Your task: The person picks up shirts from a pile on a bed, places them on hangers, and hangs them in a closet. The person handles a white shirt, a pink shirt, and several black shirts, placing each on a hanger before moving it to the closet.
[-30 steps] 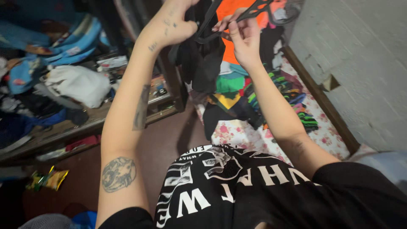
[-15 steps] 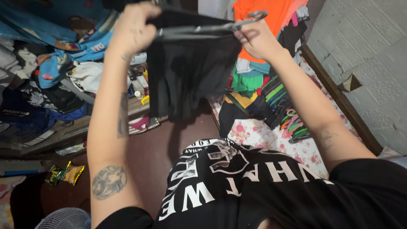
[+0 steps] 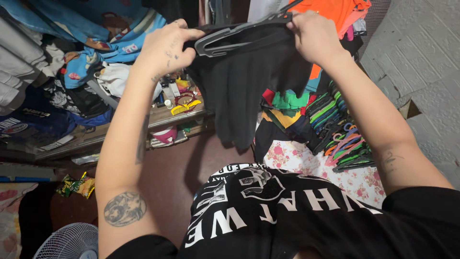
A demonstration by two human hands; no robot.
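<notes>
Our left hand and right hand each grip an end of a dark plastic hanger carrying a black cloth garment; its hook is cut off above.

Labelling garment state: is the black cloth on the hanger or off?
On: black cloth garment drapes from the dark grey plastic hanger, held by both hands.

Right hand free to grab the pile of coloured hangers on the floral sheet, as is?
Probably not as it stands. The right hand grips one end of the dark hanger carrying the black garment. The coloured hangers lie open on the floral sheet below that arm, nothing covering them.
</notes>
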